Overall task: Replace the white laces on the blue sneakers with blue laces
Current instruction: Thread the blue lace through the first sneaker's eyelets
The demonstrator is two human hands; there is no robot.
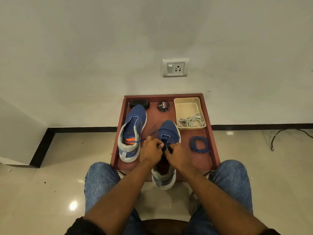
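I kept the near sneaker toe-away on the tabletop, so my left hand and right hand pinched its blue lace. White laces lay binned; the spare lace waited nearby.

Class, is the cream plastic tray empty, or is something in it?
Not empty: the cream plastic tray holds coiled white laces at its near end.

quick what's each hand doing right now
Left hand: closed, pinching the thin blue lace threaded in the near blue sneaker.
Right hand: closed on the same lace at the eyelets.
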